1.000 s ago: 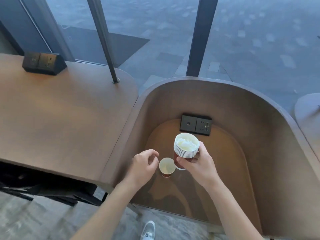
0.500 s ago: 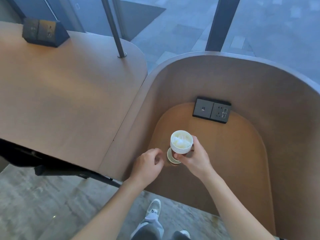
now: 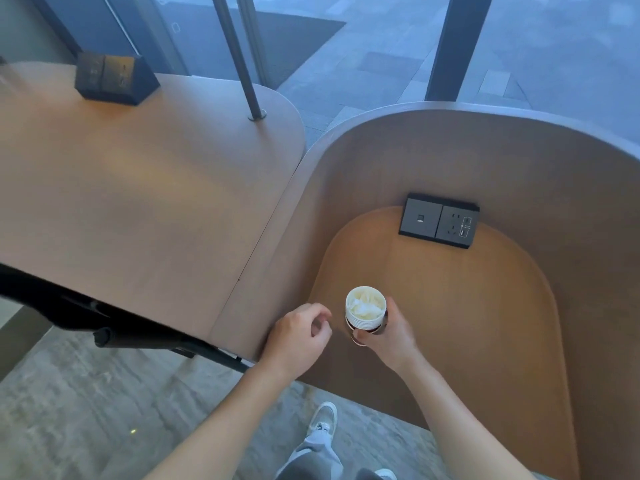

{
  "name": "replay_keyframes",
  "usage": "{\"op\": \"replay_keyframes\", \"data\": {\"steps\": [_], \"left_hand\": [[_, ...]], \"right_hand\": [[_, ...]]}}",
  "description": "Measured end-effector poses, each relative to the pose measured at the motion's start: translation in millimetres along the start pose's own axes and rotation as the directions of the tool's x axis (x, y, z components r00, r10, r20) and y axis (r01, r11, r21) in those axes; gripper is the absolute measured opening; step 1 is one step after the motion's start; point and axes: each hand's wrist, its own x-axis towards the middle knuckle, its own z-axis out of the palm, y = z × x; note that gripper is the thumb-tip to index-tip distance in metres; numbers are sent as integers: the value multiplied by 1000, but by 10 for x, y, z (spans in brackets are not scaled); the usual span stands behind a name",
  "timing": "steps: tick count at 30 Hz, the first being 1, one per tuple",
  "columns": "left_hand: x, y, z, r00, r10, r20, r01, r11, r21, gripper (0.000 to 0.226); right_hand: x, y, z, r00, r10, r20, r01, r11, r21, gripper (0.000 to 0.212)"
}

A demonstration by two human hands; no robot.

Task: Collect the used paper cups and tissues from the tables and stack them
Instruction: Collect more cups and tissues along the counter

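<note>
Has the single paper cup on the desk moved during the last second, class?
Yes. Earlier it stood alone beside the stack of cups, nearer than the socket panel. Now it sits under that stack in the right hand, only its rim showing.

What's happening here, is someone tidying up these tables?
Yes. A person is clearing up paper cups. The right hand grips a stack of cups with crumpled tissue stuffed in the top one, held low over the enclosed booth table. The left hand hangs beside it, fingers loosely curled and holding nothing. A socket panel sits at the back of the booth table. The long table to the left carries only a socket box.
</note>
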Motion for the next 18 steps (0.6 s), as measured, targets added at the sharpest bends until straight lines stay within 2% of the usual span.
{"op": "replay_keyframes", "data": {"steps": [9, 13, 18], "left_hand": [[-62, 66, -59, 999, 47, 6, -47, 999, -3, 16], [-31, 201, -108, 995, 98, -10, -98, 995, -19, 16], [69, 593, -270, 971, 232, -62, -234, 972, -21, 17]], "right_hand": [[-116, 61, -36, 997, -15, -79, 22, 995, 92, 59], [-255, -97, -259, 986, -57, -159, 84, 983, 166, 50], [-491, -513, -705, 950, -153, -273, 199, 969, 149, 51]]}}
